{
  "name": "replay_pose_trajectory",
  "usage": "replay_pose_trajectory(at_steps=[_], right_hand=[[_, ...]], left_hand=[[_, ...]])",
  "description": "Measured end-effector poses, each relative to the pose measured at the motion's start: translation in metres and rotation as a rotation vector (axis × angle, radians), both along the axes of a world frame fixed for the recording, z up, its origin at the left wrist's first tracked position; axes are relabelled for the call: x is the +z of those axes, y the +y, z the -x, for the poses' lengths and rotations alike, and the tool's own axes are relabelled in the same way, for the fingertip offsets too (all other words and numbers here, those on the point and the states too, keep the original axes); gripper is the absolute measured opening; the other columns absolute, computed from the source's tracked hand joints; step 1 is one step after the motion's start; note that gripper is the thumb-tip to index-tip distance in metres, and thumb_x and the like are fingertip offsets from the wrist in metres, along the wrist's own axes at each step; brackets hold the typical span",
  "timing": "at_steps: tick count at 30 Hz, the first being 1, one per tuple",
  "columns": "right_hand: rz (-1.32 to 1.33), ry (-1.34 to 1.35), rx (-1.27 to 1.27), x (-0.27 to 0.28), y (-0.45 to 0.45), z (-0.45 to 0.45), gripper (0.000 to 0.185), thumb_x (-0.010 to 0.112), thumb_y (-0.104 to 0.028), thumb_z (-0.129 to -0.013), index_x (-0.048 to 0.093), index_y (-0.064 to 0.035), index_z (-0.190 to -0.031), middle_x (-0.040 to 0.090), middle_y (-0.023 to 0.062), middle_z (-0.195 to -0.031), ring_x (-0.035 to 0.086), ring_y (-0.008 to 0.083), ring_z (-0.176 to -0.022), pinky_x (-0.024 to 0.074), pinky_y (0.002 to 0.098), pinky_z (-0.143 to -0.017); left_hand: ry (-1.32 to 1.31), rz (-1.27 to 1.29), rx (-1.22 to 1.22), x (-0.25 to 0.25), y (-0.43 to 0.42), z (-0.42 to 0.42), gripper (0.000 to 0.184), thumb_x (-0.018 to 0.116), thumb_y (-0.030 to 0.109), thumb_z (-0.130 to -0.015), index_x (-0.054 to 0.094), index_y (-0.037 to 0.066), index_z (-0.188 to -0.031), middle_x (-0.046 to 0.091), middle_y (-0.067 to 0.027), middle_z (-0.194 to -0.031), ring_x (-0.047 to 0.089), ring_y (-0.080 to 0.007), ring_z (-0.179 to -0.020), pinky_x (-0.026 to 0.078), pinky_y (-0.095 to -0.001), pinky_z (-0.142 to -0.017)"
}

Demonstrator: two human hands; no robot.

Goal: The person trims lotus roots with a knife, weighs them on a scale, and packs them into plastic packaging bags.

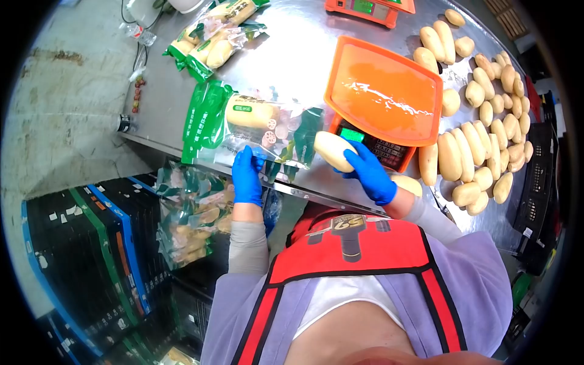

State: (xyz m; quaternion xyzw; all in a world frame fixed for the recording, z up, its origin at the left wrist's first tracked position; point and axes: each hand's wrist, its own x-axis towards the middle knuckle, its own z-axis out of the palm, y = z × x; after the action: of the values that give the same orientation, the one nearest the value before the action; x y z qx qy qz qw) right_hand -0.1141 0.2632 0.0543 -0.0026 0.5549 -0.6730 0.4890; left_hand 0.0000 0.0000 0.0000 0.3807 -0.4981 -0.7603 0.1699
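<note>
My right hand (372,173), in a blue glove, is closed around a pale lotus root segment (332,150) just in front of the orange scale. My gloved left hand (247,176) pinches the near edge of a clear and green printed plastic bag (297,131), which lies flat on the metal table. Inside that bag is one lotus root piece (252,113), towards its green end. The bag's other end reaches towards the segment in my right hand, with a gap between them. Another segment (406,184) lies partly hidden by my right wrist.
An orange-topped scale (384,91) stands ahead, with a second scale (371,8) behind. Many lotus roots (480,146) cover the table's right side. Filled bags (213,42) lie far left; more bags (194,222) sit below the table edge beside stacked black crates (79,255).
</note>
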Motion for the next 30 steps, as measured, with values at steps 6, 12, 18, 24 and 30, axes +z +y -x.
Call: replay_pose_trajectory(at_steps=[6,12,18,24,30], right_hand=[[0.027,0.3,0.24,-0.031,-0.058,0.023,0.029,0.056,-0.019,-0.086,0.057,-0.0011,-0.109,0.06,0.006,-0.087,0.054,0.0109,-0.081,0.0457,0.0258,-0.069],[0.284,0.443,0.439,-0.061,-0.101,0.028,0.019,0.054,-0.01,-0.083,0.063,-0.0008,-0.097,0.064,0.0064,-0.087,0.056,0.0115,-0.078,0.0469,0.0284,-0.07],[-0.121,1.204,0.571,-0.11,-0.12,0.02,0.035,0.061,-0.025,-0.083,0.058,-0.0053,-0.112,0.062,0.0101,-0.098,0.058,0.0224,-0.085,0.0466,0.0342,-0.075],[-0.326,1.391,0.43,-0.092,-0.143,0.017,0.042,0.059,-0.031,-0.082,0.055,-0.0083,-0.117,0.059,0.0113,-0.107,0.057,0.0251,-0.095,0.0463,0.0345,-0.081],[-0.22,1.347,0.519,-0.108,-0.156,0.028,0.041,0.059,-0.031,-0.082,0.056,-0.0082,-0.117,0.059,0.0117,-0.108,0.057,0.0251,-0.095,0.0463,0.0341,-0.081]], left_hand=[[-0.114,-0.18,-0.121,0.004,0.011,0.005,0.026,0.049,0.031,-0.093,0.055,0.007,-0.084,0.055,-0.0027,-0.068,0.05,-0.0106,-0.06,0.041,-0.023,-0.054],[-0.142,-0.243,-0.327,0.013,0.029,-0.003,0.036,0.05,0.032,-0.093,0.054,0.001,-0.11,0.061,-0.0097,-0.101,0.064,-0.0159,-0.081,0.051,-0.0237,-0.061],[-0.193,-0.124,-0.314,0.012,0.026,-0.005,0.019,0.057,0.016,-0.087,0.055,0.002,-0.099,0.059,-0.007,-0.083,0.06,-0.0167,-0.07,0.051,-0.027,-0.062],[-0.219,-0.154,-0.352,0.01,0.025,-0.005,0.011,0.058,0.012,-0.086,0.057,0.002,-0.092,0.057,-0.0043,-0.078,0.059,-0.0146,-0.067,0.049,-0.0261,-0.058],[-0.244,-0.083,-0.417,0.007,0.025,0.0,0.013,0.059,0.011,-0.085,0.058,0.002,-0.094,0.059,-0.005,-0.078,0.059,-0.0147,-0.067,0.048,-0.0257,-0.057]])
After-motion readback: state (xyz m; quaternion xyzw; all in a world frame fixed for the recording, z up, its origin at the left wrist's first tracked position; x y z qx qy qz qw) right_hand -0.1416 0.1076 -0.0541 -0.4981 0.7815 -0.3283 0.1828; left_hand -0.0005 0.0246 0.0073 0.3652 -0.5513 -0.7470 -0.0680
